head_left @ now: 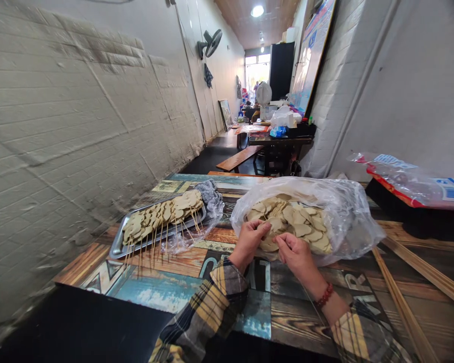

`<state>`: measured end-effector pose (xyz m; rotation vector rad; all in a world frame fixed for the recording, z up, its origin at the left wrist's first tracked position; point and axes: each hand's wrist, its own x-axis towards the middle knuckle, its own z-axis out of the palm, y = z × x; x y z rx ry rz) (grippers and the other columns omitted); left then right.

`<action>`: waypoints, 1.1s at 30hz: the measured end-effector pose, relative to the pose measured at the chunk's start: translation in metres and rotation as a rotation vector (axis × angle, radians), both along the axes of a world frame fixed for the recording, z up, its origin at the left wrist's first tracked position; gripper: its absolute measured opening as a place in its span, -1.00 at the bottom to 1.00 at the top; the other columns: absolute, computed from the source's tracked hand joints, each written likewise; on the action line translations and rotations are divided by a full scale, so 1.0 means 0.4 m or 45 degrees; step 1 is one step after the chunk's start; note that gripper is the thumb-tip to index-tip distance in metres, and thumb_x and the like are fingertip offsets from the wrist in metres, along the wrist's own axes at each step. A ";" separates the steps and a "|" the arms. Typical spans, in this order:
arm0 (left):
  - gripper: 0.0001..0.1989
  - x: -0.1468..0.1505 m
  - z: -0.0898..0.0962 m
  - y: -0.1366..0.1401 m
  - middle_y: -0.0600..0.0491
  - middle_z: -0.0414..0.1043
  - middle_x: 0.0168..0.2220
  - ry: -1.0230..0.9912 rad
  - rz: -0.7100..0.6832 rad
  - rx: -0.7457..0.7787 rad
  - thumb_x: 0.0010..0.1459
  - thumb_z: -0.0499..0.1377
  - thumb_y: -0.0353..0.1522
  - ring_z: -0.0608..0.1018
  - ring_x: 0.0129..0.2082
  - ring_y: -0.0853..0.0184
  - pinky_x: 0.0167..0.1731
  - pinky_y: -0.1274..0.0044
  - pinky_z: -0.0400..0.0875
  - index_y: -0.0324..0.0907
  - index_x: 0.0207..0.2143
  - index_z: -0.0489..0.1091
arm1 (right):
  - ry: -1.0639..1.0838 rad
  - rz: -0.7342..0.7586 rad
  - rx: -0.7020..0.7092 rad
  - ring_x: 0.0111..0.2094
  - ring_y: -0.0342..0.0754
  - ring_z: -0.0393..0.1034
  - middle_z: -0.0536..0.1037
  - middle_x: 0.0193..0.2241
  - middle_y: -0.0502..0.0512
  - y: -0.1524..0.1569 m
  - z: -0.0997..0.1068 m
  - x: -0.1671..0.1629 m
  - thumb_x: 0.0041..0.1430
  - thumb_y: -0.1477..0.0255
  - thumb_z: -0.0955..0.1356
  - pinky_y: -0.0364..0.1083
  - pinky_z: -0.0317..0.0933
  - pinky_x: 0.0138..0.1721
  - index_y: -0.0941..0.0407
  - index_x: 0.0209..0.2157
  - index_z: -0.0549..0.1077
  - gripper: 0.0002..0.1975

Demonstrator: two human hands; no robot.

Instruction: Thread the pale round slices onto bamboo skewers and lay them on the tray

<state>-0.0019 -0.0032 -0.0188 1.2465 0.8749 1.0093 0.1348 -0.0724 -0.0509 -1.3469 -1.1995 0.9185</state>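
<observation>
Head camera view, looking down at a person's two bare hands over a surface (155, 295) patterned like painted planks and letters. Take the hands as the clock's centre, with twelve o'clock straight ahead. The left hand (252, 242) has its thumb and fingers pinched together on a thin beige slice (275, 224). Just beside it, the right hand (295, 254), a red bead bracelet (326, 295) on the wrist, has its fingers closed on a thin stick (316, 305), which trails below the palm. Between one and two o'clock lies a clear plastic bag (353, 222), open toward the hands, heaped with loose slices (306, 217). At nine o'clock, a metal tray (117, 248) holds skewered slices (166, 214), their sticks overhanging the near rim. At ten o'clock is a grey bundle (210, 195). Bare sticks (431, 267) lie between three and four; a red-edged plastic packet (414, 184) is near two. Far off at eleven hangs a wall fan (213, 44).
</observation>
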 end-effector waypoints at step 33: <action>-0.87 -0.037 -0.006 0.043 0.10 0.38 -0.52 0.645 -0.225 0.627 -0.04 0.31 -0.39 0.34 -0.47 0.37 -0.42 0.53 0.17 -0.16 -0.56 0.41 | 0.272 -0.237 0.015 -0.72 -0.18 -0.04 0.24 -0.75 -0.17 0.007 0.058 0.071 0.05 -0.07 0.41 -0.13 -0.23 -0.67 0.09 -0.37 0.49 -0.53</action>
